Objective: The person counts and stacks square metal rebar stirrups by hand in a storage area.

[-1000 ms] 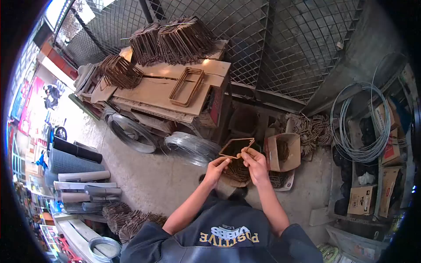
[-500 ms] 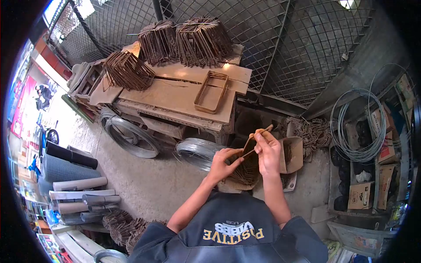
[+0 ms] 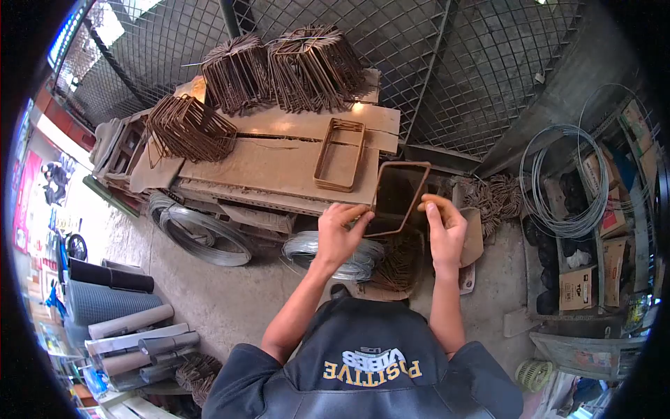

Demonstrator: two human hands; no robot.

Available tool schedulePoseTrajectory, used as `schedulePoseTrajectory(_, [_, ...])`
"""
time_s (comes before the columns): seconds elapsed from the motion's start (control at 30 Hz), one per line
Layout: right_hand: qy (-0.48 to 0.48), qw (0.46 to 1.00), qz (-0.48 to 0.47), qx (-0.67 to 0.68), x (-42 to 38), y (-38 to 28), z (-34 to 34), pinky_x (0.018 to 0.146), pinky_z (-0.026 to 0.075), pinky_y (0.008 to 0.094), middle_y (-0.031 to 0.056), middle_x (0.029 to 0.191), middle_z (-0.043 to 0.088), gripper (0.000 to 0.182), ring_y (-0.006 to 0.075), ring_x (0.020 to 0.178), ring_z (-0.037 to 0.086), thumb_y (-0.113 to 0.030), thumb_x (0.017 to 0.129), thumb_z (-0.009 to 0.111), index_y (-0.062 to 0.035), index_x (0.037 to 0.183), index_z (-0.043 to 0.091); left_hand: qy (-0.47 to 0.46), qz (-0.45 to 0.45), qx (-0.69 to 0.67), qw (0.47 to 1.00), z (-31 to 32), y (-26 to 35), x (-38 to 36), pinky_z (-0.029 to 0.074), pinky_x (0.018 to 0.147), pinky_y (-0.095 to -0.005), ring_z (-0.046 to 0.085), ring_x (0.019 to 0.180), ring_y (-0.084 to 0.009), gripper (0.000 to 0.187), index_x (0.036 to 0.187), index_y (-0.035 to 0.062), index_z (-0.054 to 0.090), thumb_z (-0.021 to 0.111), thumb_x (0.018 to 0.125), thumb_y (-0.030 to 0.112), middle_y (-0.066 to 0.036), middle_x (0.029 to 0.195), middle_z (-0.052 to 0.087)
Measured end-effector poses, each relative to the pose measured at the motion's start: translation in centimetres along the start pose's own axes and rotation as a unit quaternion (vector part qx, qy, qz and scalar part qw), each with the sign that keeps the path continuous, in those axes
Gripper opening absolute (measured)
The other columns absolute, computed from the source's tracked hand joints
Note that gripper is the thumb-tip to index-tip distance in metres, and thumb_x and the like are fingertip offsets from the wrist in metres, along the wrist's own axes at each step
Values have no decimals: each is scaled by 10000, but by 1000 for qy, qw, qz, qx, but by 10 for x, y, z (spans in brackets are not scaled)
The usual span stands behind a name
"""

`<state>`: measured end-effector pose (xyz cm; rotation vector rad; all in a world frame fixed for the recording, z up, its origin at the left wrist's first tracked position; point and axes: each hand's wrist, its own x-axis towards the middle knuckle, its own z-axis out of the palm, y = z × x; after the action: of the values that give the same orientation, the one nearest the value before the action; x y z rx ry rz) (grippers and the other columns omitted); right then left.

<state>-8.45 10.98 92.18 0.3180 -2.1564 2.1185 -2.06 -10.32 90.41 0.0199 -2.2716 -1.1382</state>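
Observation:
My left hand (image 3: 342,232) pinches the near left corner of a rusty rectangular rebar stirrup (image 3: 405,164), which is tilted up past the table's right end. My right hand (image 3: 445,229) is beside the stirrup's right side, its fingers loosely curled and the thumb a little apart; the fingertips look just clear of the rod. Beyond my hands, a small stack of matching stirrups (image 3: 319,162) lies on the wooden table (image 3: 272,164). Bundled stirrups (image 3: 190,129) sit at the table's left, with larger bundles (image 3: 314,70) along its back edge.
Coils of wire (image 3: 199,234) lean under the table, and another coil (image 3: 328,253) lies below my left hand. An open cardboard box (image 3: 471,237) is right of my right hand. Mesh rolls (image 3: 115,307) lie at left. A wire-mesh fence (image 3: 481,84) stands behind the table.
The stirrup has swung up and away from me, so its rectangle now faces the camera. My right hand has come away from its rod and moved right; my left hand has moved slightly left.

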Motion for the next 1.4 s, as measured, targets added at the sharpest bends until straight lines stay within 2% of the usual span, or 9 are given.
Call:
schedulePoseTrajectory(0.1, [3, 993, 3, -121, 4, 30, 11, 846, 531, 317, 83, 1091, 774, 324, 145, 868, 632, -164, 1026, 666, -31, 1317, 722, 0, 1, -5, 1000, -13, -10, 14, 554, 791, -353, 725, 852, -269, 193, 1032, 8, 808, 838, 865, 102, -150, 962, 780])
schedulePoseTrajectory(0.17, [-159, 982, 27, -98, 10, 74, 12, 818, 519, 311, 50, 1146, 750, 434, 125, 865, 600, -150, 1009, 679, -57, 1431, 650, 0, -62, -49, 997, -23, -13, 27, 551, 788, -336, 719, 840, -230, 209, 1050, 0, 808, 842, 878, 114, -149, 959, 782])
schedulePoseTrajectory(0.23, [-172, 979, 91, -57, 4, 56, 35, 804, 509, 291, 31, 1089, 747, 428, 103, 853, 575, -141, 1011, 682, -48, 1427, 653, 5, -83, -57, 995, -34, -17, 40, 560, 796, -380, 740, 874, -301, 203, 1020, -7, 806, 826, 881, 140, -180, 946, 777])
schedulePoseTrajectory(0.43, [-151, 984, 88, 36, 18, 65, 75, 831, 535, 286, 49, 1083, 755, 408, 98, 904, 628, -161, 972, 771, 15, 1332, 694, -47, -175, -108, 978, -59, -51, 82, 551, 711, -315, 718, 738, -159, 250, 1060, -21, 807, 818, 911, 179, -153, 827, 788])
schedulePoseTrajectory(0.57, [-119, 986, 108, 47, 31, 66, 97, 852, 550, 275, 65, 1083, 757, 397, 106, 924, 670, -118, 935, 804, 39, 1287, 707, -38, -151, -61, 986, -57, -89, 112, 550, 706, -310, 719, 746, -118, 260, 1061, -1, 811, 812, 910, 211, -137, 825, 793])
schedulePoseTrajectory(0.73, [-65, 995, 72, 9, 40, 85, 120, 826, 566, 296, 98, 1049, 786, 422, 134, 887, 700, -124, 876, 834, 40, 1250, 730, -81, -201, 55, 975, -46, -113, 140, 592, 797, -389, 791, 840, -294, 312, 1069, 52, 819, 833, 859, 283, -201, 893, 785])
schedulePoseTrajectory(0.93, [-43, 995, 87, -27, 39, 76, 125, 846, 575, 316, 120, 1043, 796, 428, 169, 915, 732, -138, 860, 840, 43, 1234, 738, -81, -173, 115, 975, -38, -123, 146, 596, 813, -426, 775, 878, -362, 282, 1053, 66, 828, 818, 858, 270, -209, 917, 779])
schedulePoseTrajectory(1.13, [-45, 992, 99, -66, 39, 53, 131, 868, 575, 325, 137, 1046, 797, 430, 177, 950, 745, -161, 869, 831, 47, 1234, 736, -67, -177, 121, 974, -40, -125, 144, 594, 815, -430, 776, 883, -359, 264, 1035, 65, 832, 803, 867, 267, -201, 905, 783])
schedulePoseTrajectory(1.4, [-43, 994, 65, -81, 39, 57, 135, 619, 494, 285, 64, 933, 777, 422, 76, 634, 531, -141, 871, 818, 47, 1240, 736, -66, -220, 120, 966, -42, -122, 138, 593, 823, -431, 777, 877, -346, 259, 1033, 66, 832, 797, 873, 268, -183, 911, 791])
